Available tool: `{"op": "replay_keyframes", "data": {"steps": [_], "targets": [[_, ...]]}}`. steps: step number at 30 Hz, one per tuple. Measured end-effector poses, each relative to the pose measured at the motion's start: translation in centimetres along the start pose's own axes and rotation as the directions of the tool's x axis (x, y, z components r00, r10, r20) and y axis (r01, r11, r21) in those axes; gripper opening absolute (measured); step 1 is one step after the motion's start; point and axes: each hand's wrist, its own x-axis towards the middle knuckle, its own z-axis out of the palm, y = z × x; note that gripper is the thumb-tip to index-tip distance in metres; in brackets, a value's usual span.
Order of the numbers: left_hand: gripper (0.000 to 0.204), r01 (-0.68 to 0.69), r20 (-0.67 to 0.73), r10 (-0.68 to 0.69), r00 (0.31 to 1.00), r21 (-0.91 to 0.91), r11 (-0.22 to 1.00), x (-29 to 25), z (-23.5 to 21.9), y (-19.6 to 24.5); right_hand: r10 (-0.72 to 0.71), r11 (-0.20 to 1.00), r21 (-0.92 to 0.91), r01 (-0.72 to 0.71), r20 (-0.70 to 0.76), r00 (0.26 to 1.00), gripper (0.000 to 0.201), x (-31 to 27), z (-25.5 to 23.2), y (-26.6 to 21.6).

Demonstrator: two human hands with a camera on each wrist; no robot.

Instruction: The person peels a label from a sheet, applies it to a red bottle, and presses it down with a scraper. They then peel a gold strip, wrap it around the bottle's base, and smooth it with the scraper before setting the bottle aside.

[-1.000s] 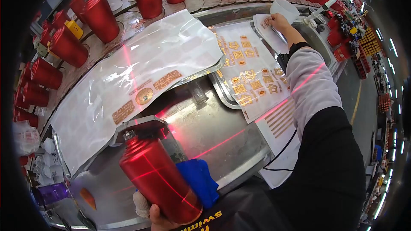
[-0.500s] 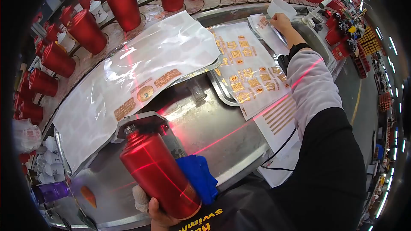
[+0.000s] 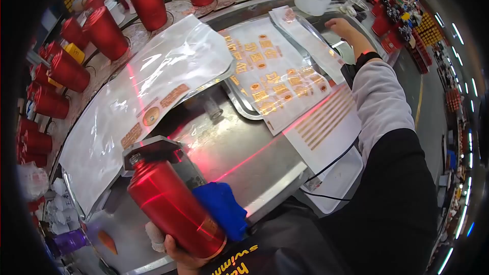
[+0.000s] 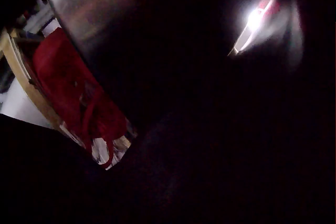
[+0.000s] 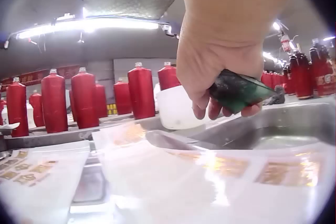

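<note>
My left hand [image 3: 183, 257] holds a red bottle [image 3: 173, 203] near its base, low in the head view. The bottle leans with its neck against a metal bracket [image 3: 153, 147], and gold print shows near its base. One fingertip wears a pale cover [image 3: 155, 237]. My right hand [image 3: 346, 29] reaches over the sink basin at the upper right. In the right wrist view its fingers grip a dark green flat piece [image 5: 239, 91] above the wet basin [image 5: 283, 132]. Close by lies a narrow strip of decal paper [image 3: 305, 35]. The left wrist view is mostly dark.
A sheet of gold decals [image 3: 277, 71] lies beside a large glossy sheet [image 3: 142, 97] on the steel worktop [image 3: 229, 147]. A blue cloth [image 3: 221, 209] sits by the bottle. Several red bottles [image 3: 104, 33] line the conveyor behind. A white tub [image 3: 311, 0] stands near the basin.
My right hand has left the end of the decal strip and moved right, over the basin. The head view has shifted, and my left hand keeps its hold on the red bottle.
</note>
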Motion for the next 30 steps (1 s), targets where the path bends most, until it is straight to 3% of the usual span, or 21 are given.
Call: {"op": "replay_keyframes", "data": {"steps": [2, 4, 6, 7, 8, 9, 11, 12, 15, 16, 17, 18, 19, 20, 23, 24, 25, 26, 27, 28, 30], "targets": [[0.068, -0.164, -0.045, 0.195, 0.98, 0.384, 0.909, -0.1, -1.4, -1.9, 0.093, 0.995, -0.025, -0.092, 0.048, 0.994, 0.037, -3.1, -1.3, 2.3], [0.066, -0.275, 0.025, 0.322, 0.947, 0.583, 0.765, 0.4, -1.4, -1.6, 0.178, 0.984, -0.005, -0.178, 0.105, 0.978, 0.037, -5.1, -2.1, 4.8], [0.065, -0.189, 0.01, 0.189, 0.982, 0.087, 0.978, 0.5, 0.0, -0.7, 0.162, 0.986, 0.026, -0.165, 0.105, 0.981, 0.038, -5.9, -2.2, 8.0], [0.065, -0.119, 0.002, 0.121, 0.993, -0.169, 0.978, 0.6, 0.9, 0.0, 0.155, 0.986, 0.042, -0.16, 0.106, 0.982, 0.038, -6.9, -2.4, 9.0], [0.064, -0.073, 0.026, 0.082, 0.996, -0.247, 0.966, 0.7, 1.5, 0.6, 0.084, 0.989, 0.108, -0.098, 0.134, 0.987, 0.027, -7.8, -3.1, 10.0], [0.064, -0.2, -0.01, 0.2, 0.98, 0.033, 0.979, 0.5, 1.3, 0.0, 0.076, 0.986, 0.139, -0.088, 0.088, 0.993, 0.023, -8.7, -3.7, 11.0], [0.065, -0.29, -0.083, 0.428, 0.9, 0.619, 0.73, 0.0, 0.8, -1.2, 0.072, 0.979, 0.188, -0.073, 0.012, 0.997, 0.02, -11.2, -5.0, 11.4], [0.066, -0.293, -0.091, 0.411, 0.907, 0.565, 0.772, 0.1, 1.3, -0.6, 0.043, 0.972, 0.232, -0.036, -0.024, 0.999, 0.026, -13.6, -6.2, 10.8], [0.079, -0.563, -0.044, 0.604, 0.796, 0.316, 0.764, 0.9, -1.5, -1.5, -0.116, 0.993, -0.012, 0.117, -0.222, 0.968, 0.022, -18.7, -6.1, 16.2], [0.082, -0.517, -0.271, 0.453, 0.849, -0.254, 0.817, 1.4, -4.0, -1.5, -0.213, 0.976, -0.09, 0.197, -0.234, 0.949, 0.022, -20.9, -5.4, 18.7], [0.085, -0.497, -0.281, 0.419, 0.864, -0.332, 0.802, 1.5, -4.6, -1.4, -0.311, 0.946, -0.169, 0.276, -0.237, 0.92, 0.022, -23.2, -3.9, 21.5], [0.087, -0.476, -0.289, 0.384, 0.877, -0.408, 0.779, 1.6, -5.3, -1.3, -0.069, 0.99, -0.126, 0.057, -0.087, 0.994, 0.02, -25.8, -2.4, 23.5], [0.089, -0.527, -0.132, 0.523, 0.842, 0.003, 0.85, 1.5, -5.2, -0.8, -0.075, 0.985, -0.161, 0.059, -0.09, 0.993, 0.018, -28.4, 0.9, 27.1], [0.09, -0.555, 0.077, 0.577, 0.813, 0.403, 0.728, 1.4, -4.9, -0.4, 0.113, 0.883, -0.469, 0.009, 0.232, 0.966, 0.01, -30.9, 2.3, 26.6], [0.091, -0.641, 0.252, 0.733, 0.632, 0.701, 0.312, 1.9, -1.0, -1.3, 0.363, 0.848, -0.528, -0.052, 0.506, 0.783, 0.057, -38.2, 7.0, 27.3], [0.09, -0.669, 0.296, 0.712, 0.637, 0.671, 0.32, 2.3, -2.7, -0.9, 0.43, 0.901, -0.294, -0.32, 0.495, 0.755, 0.056, -38.0, 7.1, 27.3], [0.089, -0.68, 0.331, 0.704, 0.629, 0.673, 0.291, 2.2, -2.7, -0.5, 0.488, 0.834, -0.03, -0.551, 0.505, 0.712, 0.054, -37.8, 7.1, 26.8], [0.088, -0.691, 0.366, 0.694, 0.619, 0.673, 0.262, 2.2, -2.7, -0.2, 0.38, 0.769, 0.322, -0.552, 0.464, 0.8, 0.05, -37.3, 6.6, 26.1], [0.086, -0.691, 0.399, 0.694, 0.599, 0.696, 0.197, 2.3, -0.9, 0.2, 0.306, 0.608, 0.633, -0.479, 0.369, 0.878, 0.046, -36.9, 5.4, 25.0], [0.085, -0.69, 0.43, 0.693, 0.578, 0.712, 0.134, 2.3, 0.3, 0.3, 0.248, 0.549, 0.716, -0.43, 0.352, 0.903, 0.042, -36.7, 3.2, 22.1], [0.082, -0.711, 0.422, 0.697, 0.581, 0.679, 0.182, 2.5, 0.6, 0.1, 0.105, 0.483, 0.815, -0.32, 0.309, 0.945, 0.035, -34.9, -0.2, 18.1]]}}
